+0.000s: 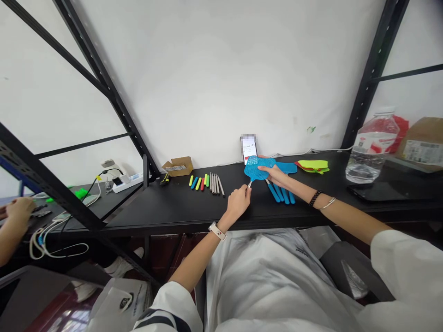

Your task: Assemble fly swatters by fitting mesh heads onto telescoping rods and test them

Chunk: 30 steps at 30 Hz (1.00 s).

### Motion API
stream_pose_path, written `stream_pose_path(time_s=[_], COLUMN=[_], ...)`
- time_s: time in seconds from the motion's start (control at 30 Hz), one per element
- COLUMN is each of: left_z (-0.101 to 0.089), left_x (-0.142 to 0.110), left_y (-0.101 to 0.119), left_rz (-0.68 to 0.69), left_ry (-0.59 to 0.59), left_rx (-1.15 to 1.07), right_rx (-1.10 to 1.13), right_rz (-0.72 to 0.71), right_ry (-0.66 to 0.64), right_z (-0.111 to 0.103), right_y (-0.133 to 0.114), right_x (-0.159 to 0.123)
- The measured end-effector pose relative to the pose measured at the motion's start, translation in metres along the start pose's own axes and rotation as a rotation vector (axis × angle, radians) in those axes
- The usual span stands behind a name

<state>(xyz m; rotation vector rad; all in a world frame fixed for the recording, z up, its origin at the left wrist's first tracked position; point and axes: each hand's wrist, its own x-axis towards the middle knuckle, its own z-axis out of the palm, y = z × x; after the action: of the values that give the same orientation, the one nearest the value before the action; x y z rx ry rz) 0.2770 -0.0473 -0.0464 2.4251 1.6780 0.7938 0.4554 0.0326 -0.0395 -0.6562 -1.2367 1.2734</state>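
My right hand (275, 175) grips a blue mesh fly-swatter head (258, 168) just above the black table (180, 210). My left hand (238, 201) is closed in a pinch on a thin metal rod (249, 184) that meets the bottom of that head. Several blue handles (281, 192) lie on the table under my right wrist. More blue swatter heads (289, 168) lie behind my right hand. To the left lies a row of coloured grips (199, 181) and grey metal rods (216, 184).
A phone (249, 148) leans on the wall behind the swatter. Yellow-green and red heads (313, 165) lie to the right, then a big water bottle (372, 154) and a dark tablet (377, 190). A small cardboard box (179, 166) stands left. Another person's hand (17, 211) works at far left.
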Motion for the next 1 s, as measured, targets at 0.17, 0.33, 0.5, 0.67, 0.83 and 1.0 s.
stream_pose_path(time_s=[0.17, 0.33, 0.5, 0.67, 0.83, 1.0], left_z=[-0.006, -0.002, -0.003, -0.014, -0.015, -0.008], left_x=[-0.002, 0.005, 0.009, 0.008, 0.008, 0.009], left_y=[0.002, -0.002, -0.001, 0.0, 0.004, 0.006], left_rz=[0.009, -0.007, -0.183, -0.231, -0.257, -0.233], left_ry=[-0.017, -0.133, -0.46, -0.695, -0.662, -0.42], left_rx=[0.15, -0.381, -1.11, -1.597, -1.483, -0.98], right_rx=[-0.023, 0.043, 0.079, 0.127, 0.144, 0.134], right_rz=[0.021, 0.036, 0.044, 0.044, 0.047, 0.068], right_ry=[-0.001, -0.075, -0.128, -0.147, -0.156, -0.125], right_z=[0.0, 0.0, -0.003, -0.006, -0.006, -0.002], right_y=[0.002, 0.001, 0.0, 0.003, 0.005, 0.005], right_x=[0.0, -0.001, -0.001, 0.002, 0.003, 0.0])
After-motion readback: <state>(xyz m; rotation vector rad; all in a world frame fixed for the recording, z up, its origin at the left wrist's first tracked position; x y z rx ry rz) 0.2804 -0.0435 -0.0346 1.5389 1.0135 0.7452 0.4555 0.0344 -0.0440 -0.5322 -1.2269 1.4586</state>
